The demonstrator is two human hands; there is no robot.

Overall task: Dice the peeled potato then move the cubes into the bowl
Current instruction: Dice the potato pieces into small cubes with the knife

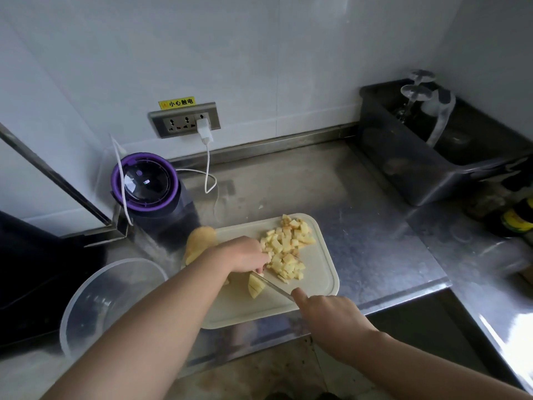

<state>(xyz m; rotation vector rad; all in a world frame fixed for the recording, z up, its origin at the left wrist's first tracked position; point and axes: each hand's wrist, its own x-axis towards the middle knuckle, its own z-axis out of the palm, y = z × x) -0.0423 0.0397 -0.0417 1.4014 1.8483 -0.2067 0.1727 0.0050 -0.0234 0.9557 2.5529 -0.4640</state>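
Left forearm bare, reaching in from lower left; left hand (245,254) knuckles up, fingers curled down onto potato piece (255,285). Right hand (327,316) grips knife (277,288), forefinger extended along spine.

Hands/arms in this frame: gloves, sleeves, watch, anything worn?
Nothing worn that shows. Left hand and right hand are bare: no gloves, rings or watch visible. Left forearm and right forearm are bare too; no sleeve edge enters the frame.

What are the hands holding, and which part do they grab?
The right hand grips the knife by its handle end. The left hand sits over the potato chunk; whether it really holds it cannot be told.
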